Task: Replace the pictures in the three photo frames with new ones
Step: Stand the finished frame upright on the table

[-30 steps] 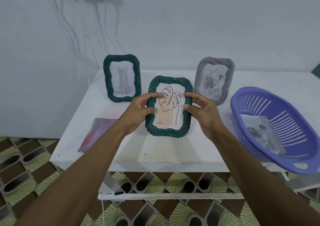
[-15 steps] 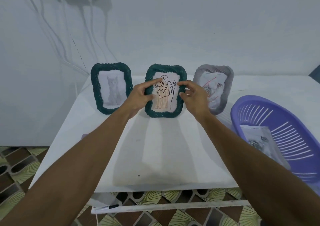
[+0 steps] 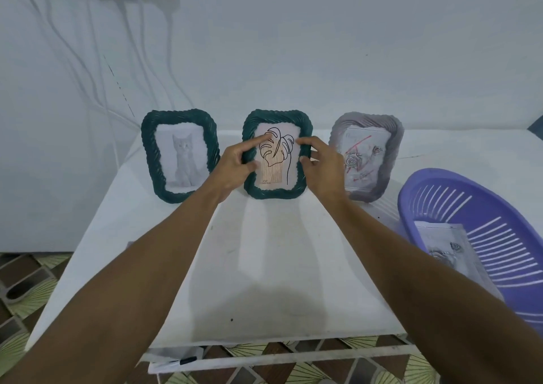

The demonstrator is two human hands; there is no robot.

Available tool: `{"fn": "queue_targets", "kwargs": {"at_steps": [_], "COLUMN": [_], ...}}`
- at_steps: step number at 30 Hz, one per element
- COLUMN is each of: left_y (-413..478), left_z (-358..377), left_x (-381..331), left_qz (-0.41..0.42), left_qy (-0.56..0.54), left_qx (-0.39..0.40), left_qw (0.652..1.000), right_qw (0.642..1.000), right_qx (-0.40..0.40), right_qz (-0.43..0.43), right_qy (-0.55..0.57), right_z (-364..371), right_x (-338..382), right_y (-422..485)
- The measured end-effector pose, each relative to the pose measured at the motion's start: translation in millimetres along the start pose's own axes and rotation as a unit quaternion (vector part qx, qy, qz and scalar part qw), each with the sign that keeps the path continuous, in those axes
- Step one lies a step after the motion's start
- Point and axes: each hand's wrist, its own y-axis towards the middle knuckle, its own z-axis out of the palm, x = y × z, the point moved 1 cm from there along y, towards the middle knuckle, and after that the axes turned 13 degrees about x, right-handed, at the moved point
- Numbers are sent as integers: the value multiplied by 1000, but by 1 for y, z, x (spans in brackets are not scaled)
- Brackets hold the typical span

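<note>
1. Three frames are stood upright in a row at the back of the table (image 3: 264, 266), close to the wall (image 3: 323, 45).
2. Mid frame (image 3: 276, 191): green border, leaf line drawing shown inside. Base is set on the table, btw cat frame and grey frame, apart from both.
3. L hand (image 3: 235, 163): mid frame's left edge is gripped. Index is stretched over the pic, thumb is laid on the left border. Other fingers are hidden, so their pose can't be told.
4. R hand (image 3: 321, 166): mid frame's right edge is pinched btw index (higher up) and thumb (lower down). Another finger is seen curled behind the edge.
5. Cat frame (image 3: 179, 156): green, cat pic, left end of row, not touched.
6. Grey frame (image 3: 365, 156): rose pic w/ red strokes, right end of row. Its left side is partly covered by the R hand in view; contact can't be told.
7. Basket (image 3: 499, 207): purple, slotted, at the table's right side. A sheet (image 3: 443, 248) w/ a rose print is laid inside.
8. Cables (image 3: 88, 60) are run down the wall at upper left.
</note>
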Motion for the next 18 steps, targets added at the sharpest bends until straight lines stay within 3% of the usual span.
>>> {"fn": "queue_targets", "kwargs": {"at_steps": [4, 10, 16, 18], "left_y": [-3, -3, -6, -3], "left_z": [3, 6, 33, 50], "left_x": [5, 0, -19, -28], "left_qz": [-2, 44, 144, 179], "left_qy": [27, 162, 351, 369], "left_qx": [-9, -94, -185, -166], "left_qw": [1000, 981, 906, 897], "right_qw": [1000, 998, 988, 983], "right_qx": [10, -32, -116, -147], "right_qz": [0, -55, -75, -79], "right_qy": [-3, -27, -75, -79], "right_z": [2, 0, -33, -61], "right_x": [-1, 6, 18, 17], "right_y": [-4, -5, -5, 0]}}
